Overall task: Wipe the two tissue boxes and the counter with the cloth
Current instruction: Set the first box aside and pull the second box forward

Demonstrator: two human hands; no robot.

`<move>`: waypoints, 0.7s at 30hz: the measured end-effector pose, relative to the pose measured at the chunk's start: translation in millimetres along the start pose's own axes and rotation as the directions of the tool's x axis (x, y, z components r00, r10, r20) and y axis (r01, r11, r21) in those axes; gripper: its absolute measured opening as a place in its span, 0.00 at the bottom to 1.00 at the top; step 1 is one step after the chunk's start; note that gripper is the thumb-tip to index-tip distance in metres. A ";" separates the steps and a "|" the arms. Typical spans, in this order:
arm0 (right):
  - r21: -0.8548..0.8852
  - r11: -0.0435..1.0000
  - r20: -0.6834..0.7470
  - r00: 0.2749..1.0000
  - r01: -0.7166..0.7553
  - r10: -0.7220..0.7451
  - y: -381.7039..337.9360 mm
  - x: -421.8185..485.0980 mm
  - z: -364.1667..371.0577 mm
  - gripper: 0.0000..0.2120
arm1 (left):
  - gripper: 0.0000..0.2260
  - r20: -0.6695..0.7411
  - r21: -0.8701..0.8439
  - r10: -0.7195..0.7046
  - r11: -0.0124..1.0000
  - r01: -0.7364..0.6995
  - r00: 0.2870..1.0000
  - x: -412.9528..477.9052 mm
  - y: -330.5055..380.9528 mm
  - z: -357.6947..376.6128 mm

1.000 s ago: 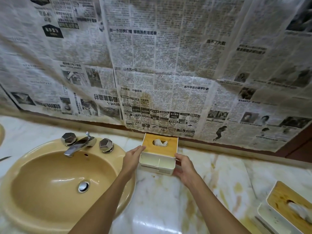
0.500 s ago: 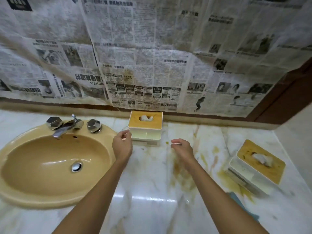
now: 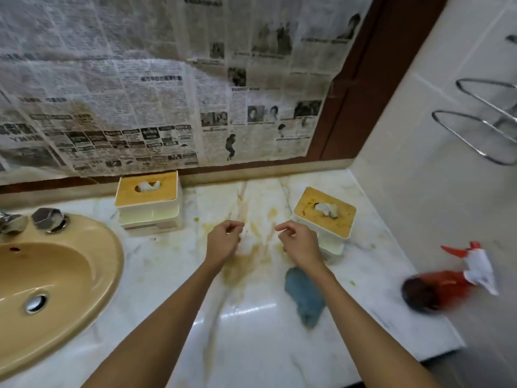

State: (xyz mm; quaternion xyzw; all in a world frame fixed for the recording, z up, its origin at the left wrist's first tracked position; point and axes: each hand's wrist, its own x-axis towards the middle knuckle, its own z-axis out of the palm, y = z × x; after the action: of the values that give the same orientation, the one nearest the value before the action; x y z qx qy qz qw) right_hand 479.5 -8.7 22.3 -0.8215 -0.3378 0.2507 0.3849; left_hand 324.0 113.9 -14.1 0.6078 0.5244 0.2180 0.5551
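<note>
Two white tissue boxes with wooden lids stand on the marble counter point(image 3: 251, 345). One tissue box point(image 3: 149, 201) is at the back by the newspaper-covered wall; the other tissue box point(image 3: 326, 217), with a stained lid, stands to the right. A blue cloth point(image 3: 305, 298) lies on the counter, partly under my right forearm. My left hand point(image 3: 223, 242) and my right hand point(image 3: 299, 242) hover over yellow stains in the middle of the counter, fingers loosely curled, holding nothing. My right hand is just in front of the right box.
A yellow sink point(image 3: 47, 289) with chrome tap handles point(image 3: 47, 219) fills the left. A red spray bottle point(image 3: 447, 278) lies at the counter's right end by the tiled side wall, where a chrome rack point(image 3: 475, 135) hangs. The counter's front edge is near the bottom.
Both hands let go of the back tissue box and drew back to the middle of the counter. The view swung right, bringing the cloth, the second box and the spray bottle into sight.
</note>
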 end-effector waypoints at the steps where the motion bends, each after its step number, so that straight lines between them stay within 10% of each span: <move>1: 0.001 1.000 -0.034 0.999 0.028 -0.028 6.1 -0.4 -14.3 0.12 | 0.06 0.034 -0.001 -0.018 1.000 0.018 0.999 3.4 6.1 10.7; 10: 0.230 0.964 -0.435 0.872 -0.133 0.224 61.5 21.0 -110.0 0.09 | 0.17 0.088 -0.004 -0.174 0.985 0.175 0.981 25.3 60.8 107.0; 14: 0.510 0.780 -0.197 0.833 -0.363 0.517 80.1 40.4 -117.2 0.13 | 0.18 0.090 0.001 -0.174 0.985 0.175 0.981 25.3 74.7 126.7; 21: 0.548 0.736 -0.100 0.843 -0.397 0.529 82.9 51.5 -113.2 0.16 | 0.26 0.085 0.055 -0.162 0.986 0.158 0.983 10.2 87.0 139.3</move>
State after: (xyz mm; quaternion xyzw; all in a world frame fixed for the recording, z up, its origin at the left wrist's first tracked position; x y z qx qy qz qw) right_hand 618.8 -62.0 13.4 -0.7737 0.0081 0.3137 0.5504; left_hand 480.0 75.2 21.1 0.5859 0.5514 0.1328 0.5788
